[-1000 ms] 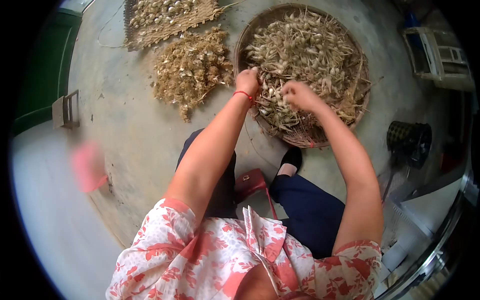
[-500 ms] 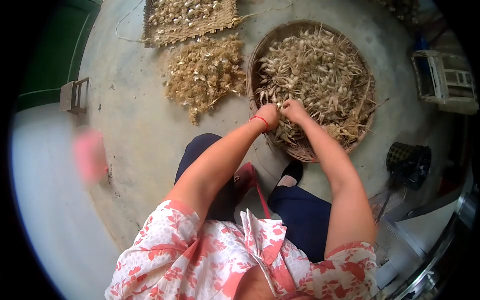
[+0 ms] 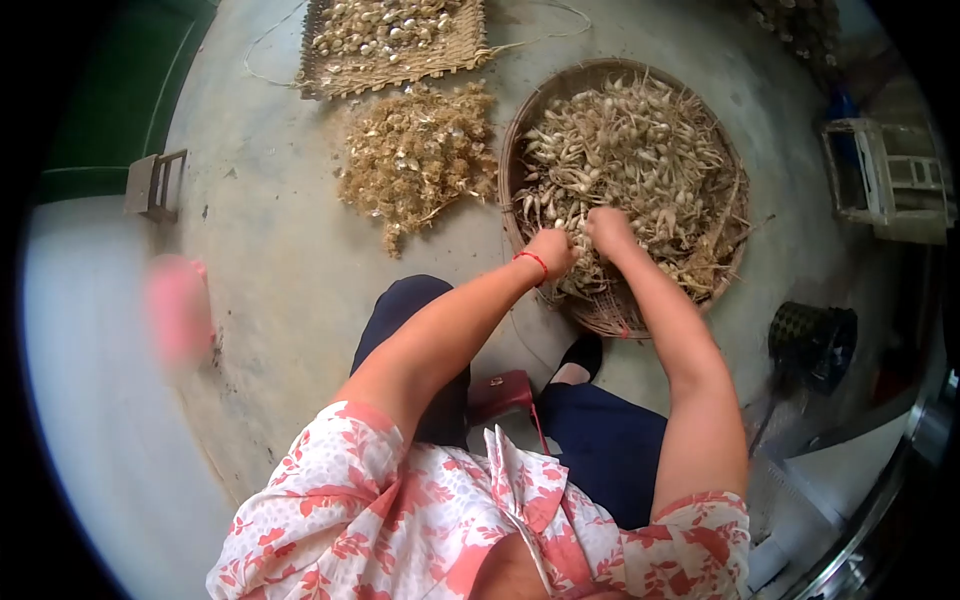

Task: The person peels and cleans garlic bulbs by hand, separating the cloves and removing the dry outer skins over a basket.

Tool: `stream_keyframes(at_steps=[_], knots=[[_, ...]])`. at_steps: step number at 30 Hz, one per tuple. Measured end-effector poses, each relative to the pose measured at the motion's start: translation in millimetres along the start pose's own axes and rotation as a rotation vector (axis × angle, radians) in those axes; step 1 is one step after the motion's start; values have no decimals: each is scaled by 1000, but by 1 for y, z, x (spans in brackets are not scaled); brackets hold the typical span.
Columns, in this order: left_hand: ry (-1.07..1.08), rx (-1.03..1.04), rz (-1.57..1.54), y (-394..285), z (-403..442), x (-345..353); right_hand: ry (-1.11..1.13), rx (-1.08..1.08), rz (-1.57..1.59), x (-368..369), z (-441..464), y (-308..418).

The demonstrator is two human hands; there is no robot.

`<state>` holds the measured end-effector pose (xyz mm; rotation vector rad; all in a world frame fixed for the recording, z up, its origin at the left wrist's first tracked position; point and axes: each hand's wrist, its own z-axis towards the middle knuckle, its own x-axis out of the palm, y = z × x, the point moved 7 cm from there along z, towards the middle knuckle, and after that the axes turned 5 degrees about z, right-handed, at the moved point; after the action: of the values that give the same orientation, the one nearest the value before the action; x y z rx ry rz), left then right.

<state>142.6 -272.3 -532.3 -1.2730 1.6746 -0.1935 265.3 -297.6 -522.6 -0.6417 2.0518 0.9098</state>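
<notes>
My left hand (image 3: 552, 253), with a red cord bracelet at the wrist, is over the near left part of a round wicker basket (image 3: 508, 185). Its fingers are closed, and a pale garlic bulb shows at their tips. Just to the right, my right hand (image 3: 608, 232) is also closed, knuckles up; whatever it grips is hidden. A small gap separates the two hands. Beneath and beyond them, the basket holds a heap of dry garlic bulbs (image 3: 640, 150) with stalks and stringy roots.
Left of the basket lies a pile of brown root trimmings and skins (image 3: 415, 160). Behind that, a woven tray (image 3: 465, 55) carries loose bulbs. A small stool (image 3: 155, 187) stands at left, a wooden frame (image 3: 885, 180) and a black-lined bin (image 3: 815, 345) at right. A red bag (image 3: 500, 393) sits between my legs.
My hands, together at the fingertips before, have drawn slightly apart. The right moved rightward and both are a little lower in view. The whole scene shifted slightly downward as the camera tilted.
</notes>
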Motion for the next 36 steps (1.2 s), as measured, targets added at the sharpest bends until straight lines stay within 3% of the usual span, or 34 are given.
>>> stream_keyframes(at_steps=[2,4,6,7,10,12,14,15,16,17,20,23,26,27,28,30,31,34,36], knots=[[224,100,-6,-15,-21,0,231,-260,-194,24,-2,29],[326,137,18,-18,-31,-5,237,-244,-157,33,10,50],[478,80,-80,-17,-41,-14,-23,-633,134,29,27,84],[535,20,-107,-5,-35,-15,-15,-639,143,41,33,83],[366,-86,-315,24,-26,-54,-66,-615,2,58,39,85],[-63,-71,-238,56,-2,-81,185,-308,-63,52,37,70],[-219,-253,-756,78,6,-95,34,-312,86,29,40,54],[-262,-358,-1029,83,6,-94,159,-181,297,27,50,38],[-255,-354,-1033,76,5,-97,278,-45,508,14,49,35],[-194,-355,-1085,65,3,-96,245,-7,793,-10,34,44],[19,-184,-1217,21,3,-80,255,44,1140,-39,6,55],[5,-122,-1241,-2,3,-70,195,4,944,-59,-11,44],[97,-81,-1396,-17,6,-58,41,12,1120,-71,-31,32],[125,-13,-1516,-24,5,-58,15,62,1365,-67,-37,28],[151,57,-1636,-32,3,-61,5,63,1362,-68,-40,26],[156,64,-1724,-41,-4,-61,-236,272,1938,-70,-50,5],[111,36,-1735,-40,-4,-60,-354,307,1941,-79,-54,-3],[97,5,-1639,-38,-3,-57,16,102,1363,-99,-69,21],[131,27,-1194,-41,-10,-57,199,-5,950,-94,-80,51]])
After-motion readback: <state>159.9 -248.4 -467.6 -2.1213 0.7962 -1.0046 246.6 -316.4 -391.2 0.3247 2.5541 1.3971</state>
